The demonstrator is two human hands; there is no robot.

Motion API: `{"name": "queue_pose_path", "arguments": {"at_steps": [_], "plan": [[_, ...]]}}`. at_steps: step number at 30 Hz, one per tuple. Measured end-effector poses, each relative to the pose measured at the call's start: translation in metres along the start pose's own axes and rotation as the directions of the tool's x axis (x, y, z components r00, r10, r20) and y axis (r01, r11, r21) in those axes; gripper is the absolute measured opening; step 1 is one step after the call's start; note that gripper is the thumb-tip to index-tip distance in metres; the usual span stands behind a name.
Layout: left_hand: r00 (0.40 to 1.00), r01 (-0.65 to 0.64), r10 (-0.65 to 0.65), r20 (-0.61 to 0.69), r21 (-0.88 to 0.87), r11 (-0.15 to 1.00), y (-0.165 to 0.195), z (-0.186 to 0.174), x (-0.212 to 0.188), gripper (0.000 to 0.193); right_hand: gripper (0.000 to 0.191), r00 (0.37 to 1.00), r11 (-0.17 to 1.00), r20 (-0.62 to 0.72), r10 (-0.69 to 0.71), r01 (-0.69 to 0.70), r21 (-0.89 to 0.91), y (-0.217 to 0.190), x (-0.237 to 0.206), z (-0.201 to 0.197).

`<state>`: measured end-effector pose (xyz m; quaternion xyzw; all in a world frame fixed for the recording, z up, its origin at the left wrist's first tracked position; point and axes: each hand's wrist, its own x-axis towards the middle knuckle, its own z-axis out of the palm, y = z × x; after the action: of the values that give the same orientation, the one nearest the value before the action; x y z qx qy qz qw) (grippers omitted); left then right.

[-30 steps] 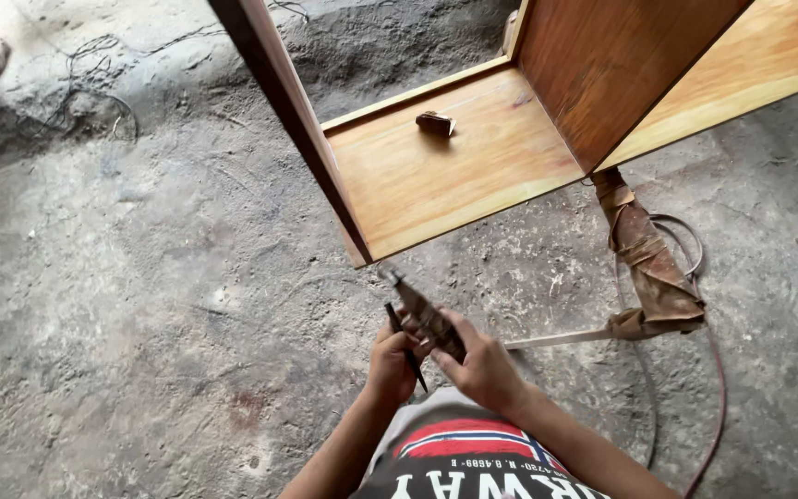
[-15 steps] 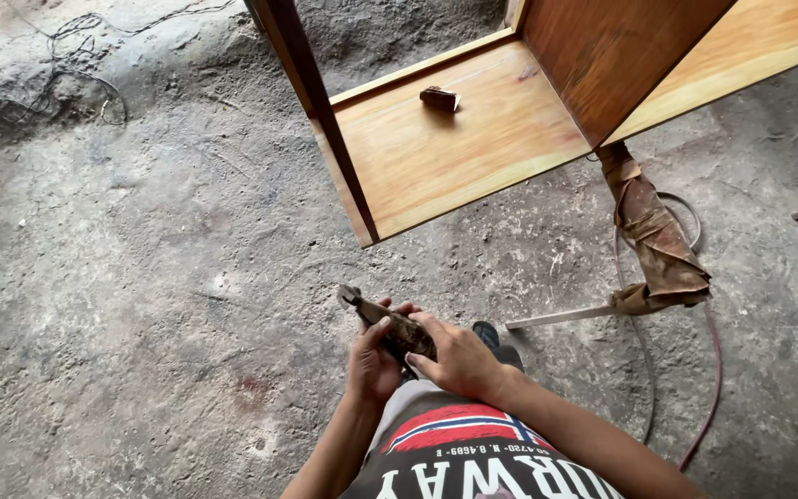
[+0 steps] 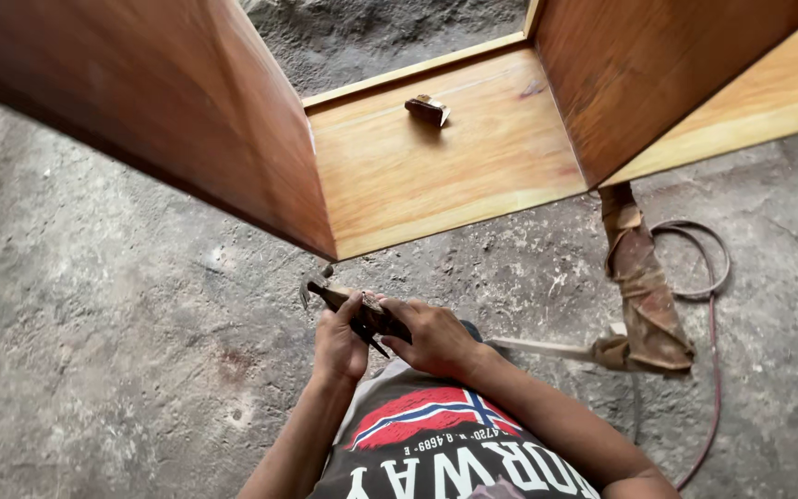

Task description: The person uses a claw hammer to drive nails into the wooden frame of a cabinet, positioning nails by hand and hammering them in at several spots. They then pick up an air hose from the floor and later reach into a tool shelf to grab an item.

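Observation:
Both my hands hold a small dark hand tool point(image 3: 355, 308) with a metal tip, low over the concrete floor. My left hand point(image 3: 339, 344) grips its front part, the thumb on top. My right hand point(image 3: 431, 335) closes on the rear end. The tool's tip points left, just below the near corner of a brown varnished wooden cabinet point(image 3: 436, 176) that lies open on the floor. A small dark block point(image 3: 428, 108) rests on the cabinet's inner panel, apart from my hands.
A brown stained cloth point(image 3: 641, 286) hangs down onto the floor at the right, beside a thin looped red hose point(image 3: 708, 305). A pale strip point(image 3: 547, 348) runs from my right wrist toward the cloth. Rough grey concrete floor point(image 3: 113, 351) lies to the left.
My view has come closer to the cabinet, which now fills the top. The tool has swung from pointing up-left to lying flatter, tip to the left, and both hands stay on it.

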<state>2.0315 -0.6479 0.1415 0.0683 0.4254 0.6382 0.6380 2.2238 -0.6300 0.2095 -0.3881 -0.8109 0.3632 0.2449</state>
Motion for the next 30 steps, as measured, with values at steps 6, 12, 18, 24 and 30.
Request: {"name": "queue_pose_path", "arguments": {"at_steps": [6, 12, 18, 24, 30], "plan": [[0.973, 0.030, -0.039, -0.227, -0.044, 0.999, -0.019, 0.045, 0.021, 0.018, 0.054, 0.984, 0.981, 0.000, -0.176, 0.176, 0.076, 0.029, 0.002, -0.053], [0.975, 0.025, -0.036, -0.220, -0.053, 0.998, -0.023, 0.061, 0.026, 0.012, 0.052, 0.957, 0.955, 0.033, -0.289, 0.286, 0.075, 0.057, 0.018, -0.074], [0.953, -0.043, 0.015, -0.302, -0.085, 0.995, -0.022, 0.064, 0.026, 0.012, 0.054, 0.915, 0.908, 0.014, -0.404, 0.399, 0.125, 0.074, 0.036, -0.071], [0.943, -0.130, 0.076, -0.324, -0.147, 0.981, -0.015, 0.066, 0.028, 0.008, 0.056, 0.909, 0.909, 0.096, -0.405, 0.390, 0.149, 0.075, 0.060, -0.070], [0.910, -0.249, 0.215, -0.355, -0.053, 0.967, -0.008, 0.069, 0.030, 0.009, 0.060, 0.896, 0.898, 0.126, -0.427, 0.402, 0.179, 0.072, 0.077, -0.068]]}}
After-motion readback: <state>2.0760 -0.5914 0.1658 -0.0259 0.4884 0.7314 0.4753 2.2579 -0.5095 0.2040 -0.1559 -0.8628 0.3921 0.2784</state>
